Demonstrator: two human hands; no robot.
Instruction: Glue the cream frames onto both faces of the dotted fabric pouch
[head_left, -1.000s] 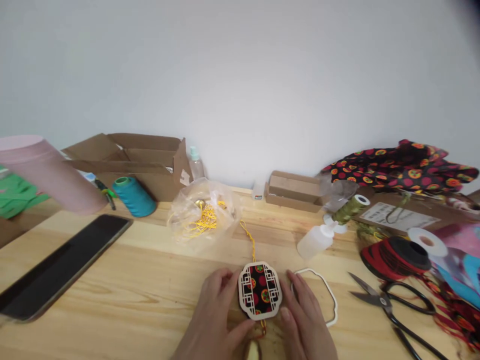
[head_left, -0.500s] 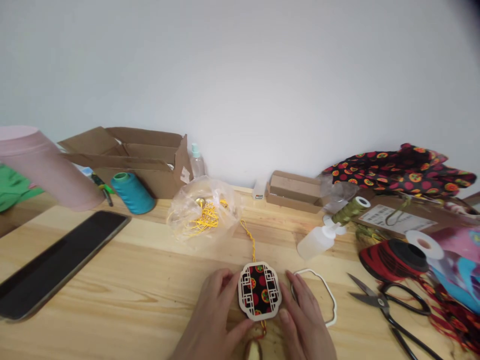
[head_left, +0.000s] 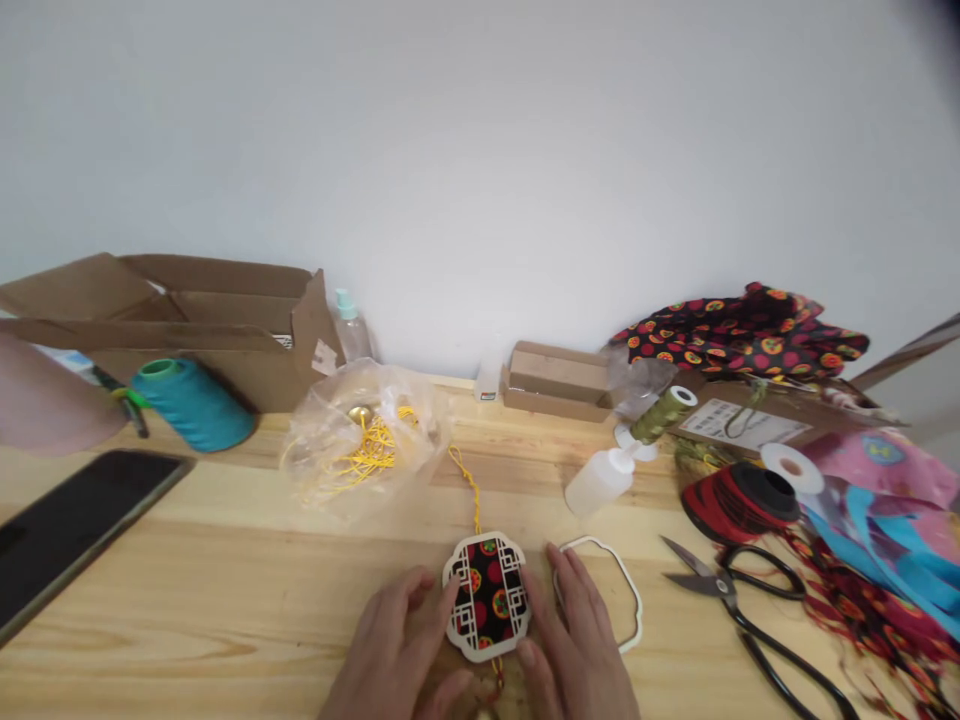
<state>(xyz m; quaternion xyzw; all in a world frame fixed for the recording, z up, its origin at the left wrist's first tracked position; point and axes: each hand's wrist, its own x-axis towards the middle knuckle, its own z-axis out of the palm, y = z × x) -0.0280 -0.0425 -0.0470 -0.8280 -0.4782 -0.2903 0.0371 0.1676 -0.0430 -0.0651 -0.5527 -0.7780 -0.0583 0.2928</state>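
Observation:
A small wooden lattice ornament (head_left: 487,597) with black, red-dotted fabric inside lies flat on the wooden table (head_left: 225,590). My left hand (head_left: 397,650) rests against its left edge, fingers stretched and thumb curled under its lower rim. My right hand (head_left: 574,645) lies flat against its right edge, fingers extended. A yellow cord (head_left: 469,488) runs from the ornament's top toward a clear plastic bag (head_left: 360,440) of yellow cords. A white outline frame (head_left: 626,590) lies just right of my right hand.
Black scissors (head_left: 750,620), a red ribbon roll (head_left: 739,500), a glue bottle (head_left: 600,480), an olive thread spool (head_left: 664,412) and patterned fabric (head_left: 742,335) crowd the right. A teal thread cone (head_left: 191,402), open cardboard box (head_left: 172,315) and dark tablet (head_left: 67,525) sit left.
The view has swung to the right, so everything sits further left in the picture. My hands stay on the ornament's two sides.

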